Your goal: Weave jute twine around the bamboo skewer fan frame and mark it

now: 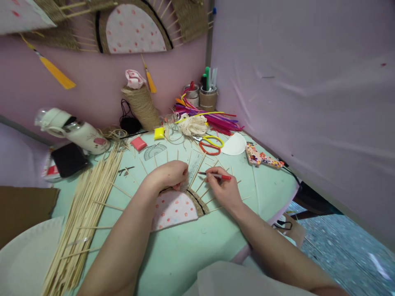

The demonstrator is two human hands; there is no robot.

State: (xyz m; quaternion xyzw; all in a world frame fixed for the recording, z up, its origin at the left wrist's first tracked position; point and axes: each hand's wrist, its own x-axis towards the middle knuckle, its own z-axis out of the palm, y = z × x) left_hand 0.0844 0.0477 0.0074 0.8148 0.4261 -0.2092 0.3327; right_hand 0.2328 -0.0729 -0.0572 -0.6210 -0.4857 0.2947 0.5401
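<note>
A half-round craft piece (175,207), white with red dots and edged in twine and a black line, lies on the table with thin wooden sticks fanning out from its curved rim. My left hand (174,174) reaches over it with fingers closed at the near end of a clear ruler (195,166), which lies among the sticks. My fingertips there are partly hidden. A red pen (221,176) is pinched in my right hand (226,189), its tip pointing left near the ruler's right edge.
Left lies a long pile of wooden sticks (89,205), with a white bottle (74,129) behind. Scissors (211,146), a protractor (155,151), a twine cone (142,107) and pipe cleaners (212,119) are at the back. A flower-patterned glue gun (262,158) lies right.
</note>
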